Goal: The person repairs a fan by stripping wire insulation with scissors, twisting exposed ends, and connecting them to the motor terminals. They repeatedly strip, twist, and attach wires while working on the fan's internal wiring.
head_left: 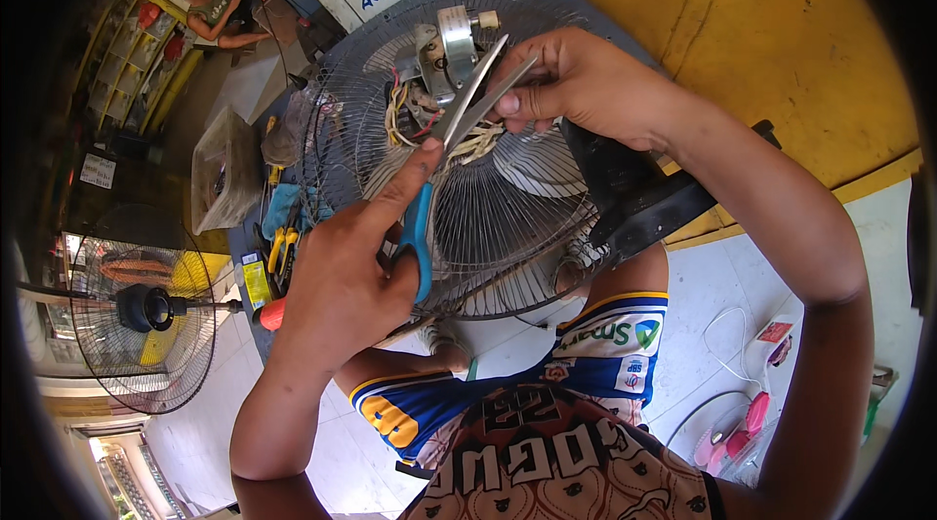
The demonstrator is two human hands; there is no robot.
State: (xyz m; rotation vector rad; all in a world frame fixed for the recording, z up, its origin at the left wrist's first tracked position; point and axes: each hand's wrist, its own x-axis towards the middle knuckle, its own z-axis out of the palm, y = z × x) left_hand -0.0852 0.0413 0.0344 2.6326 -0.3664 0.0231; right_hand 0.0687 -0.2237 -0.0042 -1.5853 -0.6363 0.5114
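Note:
My left hand (pixel 351 257) is closed round the teal handles of a pair of scissors (pixel 422 239), its index finger stretched along them. The blades stand apart and point up and to the right. Close by the tips, my right hand (pixel 590 81) has its thumb and fingers pinched together; what they hold, if anything, is too small to make out. Beneath both hands lies an electric fan (pixel 488 213) with a wire guard. Its uncovered motor (pixel 454 42) has a metal bracket, with several yellow, red and white wires (pixel 478 144) spilling out below it.
Left of the fan are a clear plastic container (pixel 223 174), a teal cloth (pixel 283 208), yellow-handled pliers (pixel 280 249) and a red-handled tool (pixel 271 313). Another fan (pixel 146 308) stands at far left. A person (pixel 217 18) sits in the background. A yellow panel (pixel 752 52) borders the right.

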